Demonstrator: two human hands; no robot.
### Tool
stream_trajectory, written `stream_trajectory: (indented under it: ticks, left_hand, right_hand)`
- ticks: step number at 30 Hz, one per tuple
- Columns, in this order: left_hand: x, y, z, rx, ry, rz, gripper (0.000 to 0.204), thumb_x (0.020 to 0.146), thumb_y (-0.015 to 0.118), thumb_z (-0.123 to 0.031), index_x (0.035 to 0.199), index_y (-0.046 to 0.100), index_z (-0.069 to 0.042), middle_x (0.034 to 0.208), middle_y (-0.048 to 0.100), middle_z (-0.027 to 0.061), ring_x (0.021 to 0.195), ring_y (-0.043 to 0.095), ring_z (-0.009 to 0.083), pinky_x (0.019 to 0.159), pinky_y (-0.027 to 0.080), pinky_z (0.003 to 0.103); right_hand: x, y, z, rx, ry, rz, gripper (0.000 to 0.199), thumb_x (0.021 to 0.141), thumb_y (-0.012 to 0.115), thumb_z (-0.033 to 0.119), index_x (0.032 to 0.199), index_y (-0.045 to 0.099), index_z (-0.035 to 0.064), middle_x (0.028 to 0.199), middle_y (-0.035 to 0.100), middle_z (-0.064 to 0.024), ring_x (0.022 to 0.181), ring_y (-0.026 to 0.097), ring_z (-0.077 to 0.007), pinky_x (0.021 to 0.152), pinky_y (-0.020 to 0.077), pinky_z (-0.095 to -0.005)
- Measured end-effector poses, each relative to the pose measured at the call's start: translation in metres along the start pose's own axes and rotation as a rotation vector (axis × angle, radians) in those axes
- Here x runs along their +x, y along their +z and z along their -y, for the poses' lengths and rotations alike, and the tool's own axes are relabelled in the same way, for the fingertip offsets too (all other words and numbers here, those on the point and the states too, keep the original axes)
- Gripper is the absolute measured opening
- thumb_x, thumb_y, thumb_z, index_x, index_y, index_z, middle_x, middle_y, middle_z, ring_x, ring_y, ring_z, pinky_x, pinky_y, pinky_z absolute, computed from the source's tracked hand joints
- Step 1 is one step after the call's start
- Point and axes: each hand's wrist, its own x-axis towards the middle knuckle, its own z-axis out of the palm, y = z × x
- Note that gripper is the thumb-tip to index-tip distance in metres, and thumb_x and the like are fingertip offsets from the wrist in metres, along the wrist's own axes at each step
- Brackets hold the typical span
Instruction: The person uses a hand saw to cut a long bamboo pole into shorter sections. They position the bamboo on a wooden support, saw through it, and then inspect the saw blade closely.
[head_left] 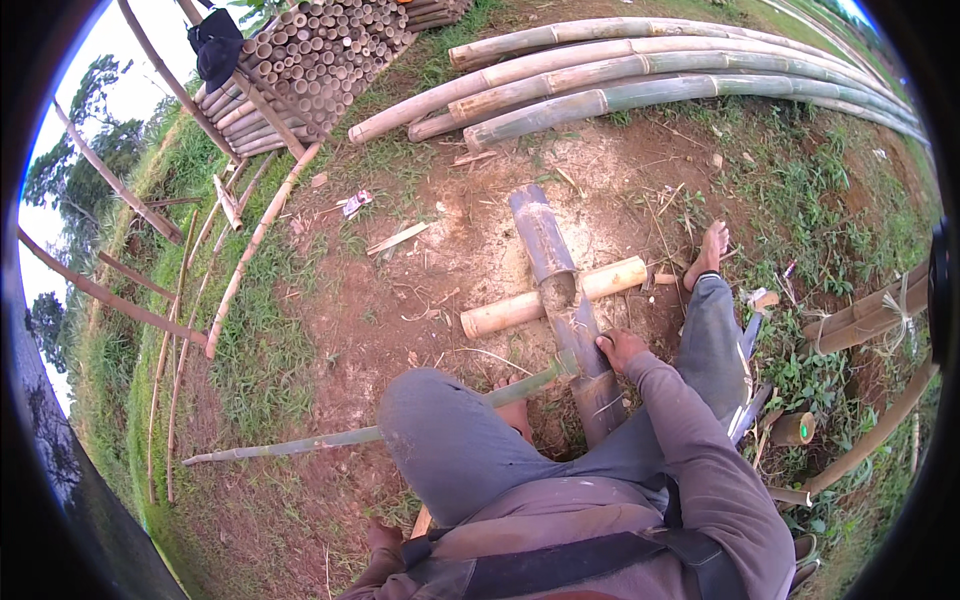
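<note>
In front of me lies a thick brown-grey bamboo culm point(585, 335), with an open hollow gap partway along it. Its far part point(540, 232) reaches past a shorter yellowish bamboo length point(500, 314) lying crosswise beneath. My right hand point(622, 349) grips the culm's right side near my knee. Low at the left, beside my hip, is my left hand point(383, 536); its fingers are unclear, and a pale wooden piece point(422, 521) shows next to it. A thin green bamboo pole point(330, 438) runs from the left, passes behind my bent knee and meets the culm.
Several long bamboo poles point(640, 68) lie across the far ground. A stack of cut bamboo point(335, 55) stands at the far left, near a dark cap point(218, 62) hanging on a bamboo frame point(262, 250). Tied bamboo point(868, 312) is at the right. Sawdust and chips cover the soil.
</note>
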Motion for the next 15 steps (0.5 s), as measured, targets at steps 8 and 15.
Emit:
stream_trajectory:
  ticks: [8,15]
  left_hand:
    - [0.042,-0.101,-0.144,-0.462,0.664,-0.564,0.027,0.092,0.069,-0.015,0.119,0.068,-0.009,0.123,0.069,0.0226,0.111,0.067,0.0398,0.093,0.054,0.047]
    - [0.053,-0.120,-0.278,-0.178,1.071,-0.224,0.028,0.092,0.069,-0.015,0.120,0.068,-0.009,0.121,0.069,0.0210,0.109,0.067,0.0394,0.093,0.054,0.047]
  right_hand:
    - [0.003,-0.012,0.018,0.076,0.075,0.082,0.062,0.107,0.042,0.056,0.131,0.065,0.0035,0.130,0.067,-0.0268,0.124,0.063,-0.0436,0.107,0.0469,-0.0512]
    - [-0.001,-0.015,0.008,0.112,0.048,0.122,0.061,0.108,0.041,0.055,0.135,0.064,0.0046,0.136,0.065,-0.0254,0.128,0.061,-0.0422,0.110,0.0456,-0.0506]
